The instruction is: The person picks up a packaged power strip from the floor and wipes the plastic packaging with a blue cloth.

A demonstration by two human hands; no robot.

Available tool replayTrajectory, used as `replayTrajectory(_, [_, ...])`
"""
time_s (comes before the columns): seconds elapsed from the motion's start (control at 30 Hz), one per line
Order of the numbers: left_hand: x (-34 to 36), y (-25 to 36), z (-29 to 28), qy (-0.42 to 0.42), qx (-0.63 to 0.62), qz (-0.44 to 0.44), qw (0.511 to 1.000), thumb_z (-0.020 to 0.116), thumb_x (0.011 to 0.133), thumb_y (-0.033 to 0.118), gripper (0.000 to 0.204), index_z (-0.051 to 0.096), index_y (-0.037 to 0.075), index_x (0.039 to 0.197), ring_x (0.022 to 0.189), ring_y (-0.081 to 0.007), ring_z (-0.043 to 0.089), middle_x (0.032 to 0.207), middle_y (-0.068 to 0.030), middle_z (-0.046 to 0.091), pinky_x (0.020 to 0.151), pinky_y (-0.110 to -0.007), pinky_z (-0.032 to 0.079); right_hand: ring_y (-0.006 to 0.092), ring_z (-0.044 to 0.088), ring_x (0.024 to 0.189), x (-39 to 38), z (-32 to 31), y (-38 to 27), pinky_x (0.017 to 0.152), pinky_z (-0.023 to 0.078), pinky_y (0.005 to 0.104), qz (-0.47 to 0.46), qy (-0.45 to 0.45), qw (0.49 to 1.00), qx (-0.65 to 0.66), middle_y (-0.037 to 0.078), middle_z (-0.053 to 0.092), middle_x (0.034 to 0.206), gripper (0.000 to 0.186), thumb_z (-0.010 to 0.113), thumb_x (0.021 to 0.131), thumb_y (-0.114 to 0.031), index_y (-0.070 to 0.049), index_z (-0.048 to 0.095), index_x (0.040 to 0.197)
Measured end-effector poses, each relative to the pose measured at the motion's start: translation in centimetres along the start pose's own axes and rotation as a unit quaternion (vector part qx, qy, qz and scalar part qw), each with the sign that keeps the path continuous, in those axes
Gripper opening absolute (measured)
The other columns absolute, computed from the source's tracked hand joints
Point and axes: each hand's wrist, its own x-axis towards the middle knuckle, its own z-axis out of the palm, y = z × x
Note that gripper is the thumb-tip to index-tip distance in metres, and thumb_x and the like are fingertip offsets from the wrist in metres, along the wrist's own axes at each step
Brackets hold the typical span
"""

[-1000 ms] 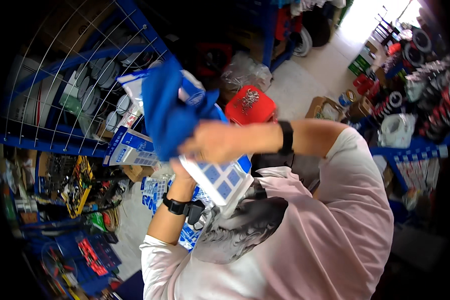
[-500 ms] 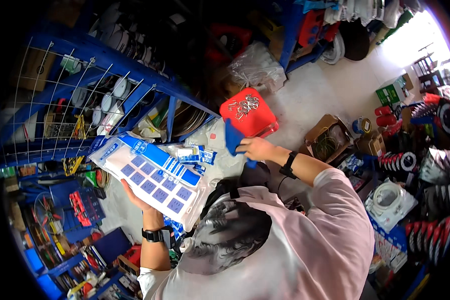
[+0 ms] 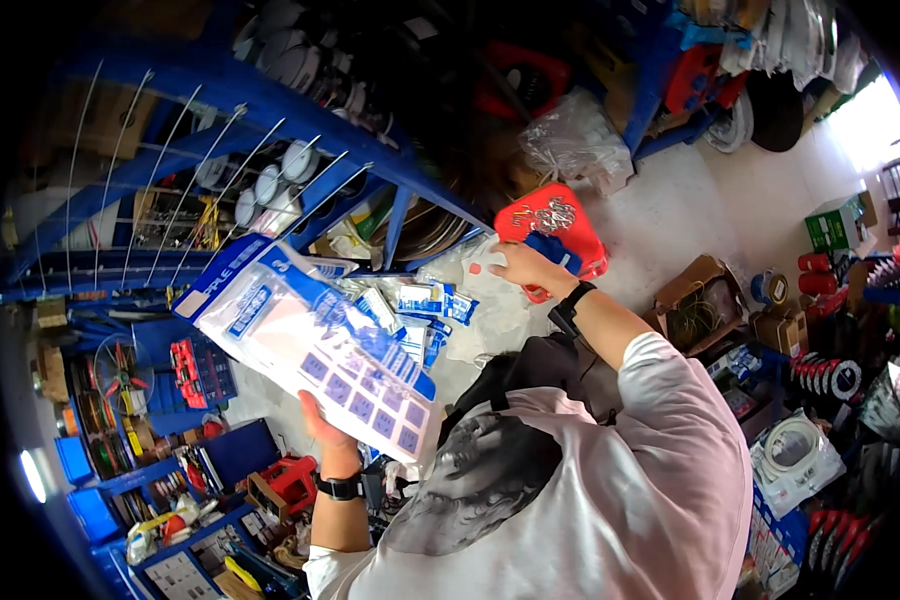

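- The left hand [image 3: 326,424] grips the clear socket package [image 3: 355,392], left of the red stool [image 3: 522,217].
- The right hand [image 3: 532,269] is at the stool's near edge, beside the blue cloth [image 3: 558,250]; whether it grips anything, I cannot tell.
- Metal hooks [image 3: 561,216] lie on the stool.

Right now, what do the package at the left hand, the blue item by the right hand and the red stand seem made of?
Package: probably glossy clear plastic film, given its glare and see-through area. Blue item: perhaps matte cloth; it looks crumpled and shows no clear shine. Red stand: likely smooth moulded plastic, from its bright colour and rounded corners.
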Motion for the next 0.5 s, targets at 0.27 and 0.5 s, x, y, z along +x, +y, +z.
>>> replayTrajectory(0.27, [-0.6, 0.9, -4.0, -0.134, -0.045, -0.02, 0.99, 0.058, 0.094, 0.056, 0.084, 0.036, -0.001, 0.151, 0.127, -0.0326, 0.057, 0.145, -0.0179, 0.053, 0.106, -0.046, 0.048, 0.0224, 0.062, 0.123, 3.2, -9.3, -27.6, 0.097, 0.05, 0.0343, -0.19, -0.016, 0.889, 0.416, 0.014, 0.062, 0.134, 0.049, 0.056, 0.104, -0.038, -0.001, 0.05, 0.137])
replayTrajectory(0.5, [0.8, 2.0, -13.2, -0.243, -0.053, -0.073, 0.966, 0.069, 0.089, 0.055, 0.089, 0.037, 0.0, 0.151, 0.125, -0.0304, 0.059, 0.144, -0.0164, 0.054, 0.102, -0.044, 0.051, 0.0132, 0.068, 0.096, 6.2, -8.2, -41.1, 0.089, 0.056, 0.0304, -0.091, -0.129, 0.827, 0.539, 0.004, 0.071, 0.107, 0.044, 0.058, 0.102, -0.041, -0.003, 0.061, 0.123])
